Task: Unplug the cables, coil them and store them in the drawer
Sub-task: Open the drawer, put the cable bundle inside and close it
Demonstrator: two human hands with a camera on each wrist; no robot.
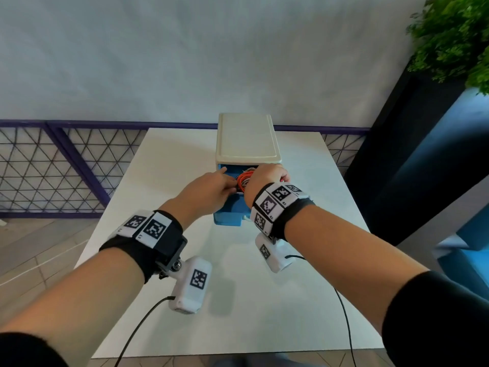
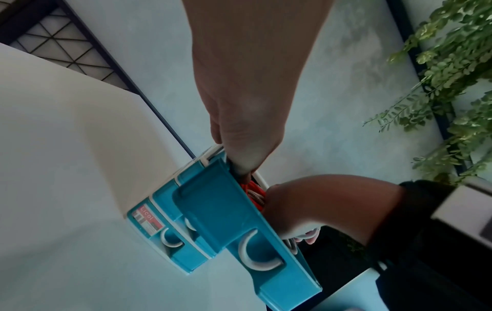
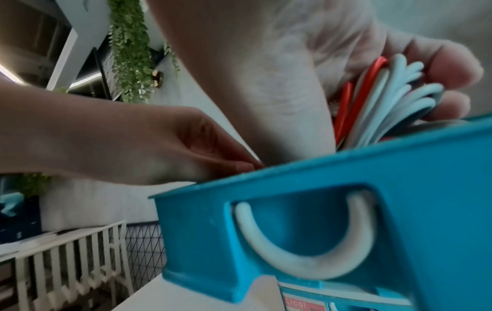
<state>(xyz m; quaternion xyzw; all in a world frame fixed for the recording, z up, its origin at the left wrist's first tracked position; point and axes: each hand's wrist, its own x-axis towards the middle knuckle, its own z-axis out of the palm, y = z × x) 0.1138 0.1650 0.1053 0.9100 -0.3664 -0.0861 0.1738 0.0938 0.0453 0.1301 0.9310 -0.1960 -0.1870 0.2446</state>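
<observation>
The coiled cables [image 3: 383, 101], orange and pale loops bunched together, sit partly down in the pulled-out top drawer [image 3: 306, 231] of a small blue drawer unit [image 1: 247, 144] on the white table [image 1: 185, 300]. The right hand [image 3: 333, 63] curls its fingers and thumb round the bundle at the drawer's right side, with the loops rising above the rim. The left hand [image 1: 211, 188] reaches into the drawer's left side with fingers bent, apparently pinching or pressing the orange coil [image 1: 242, 180]; whether it truly grips the coil I cannot tell. The likely trouble from here is the springy loops fanning open on release and standing proud of the rim, so the drawer would jam or nip a cable on closing. A loop snagged on a withdrawing finger could also drag the bundle back out. The light unit might slide on the table if pushed unbraced.
</observation>
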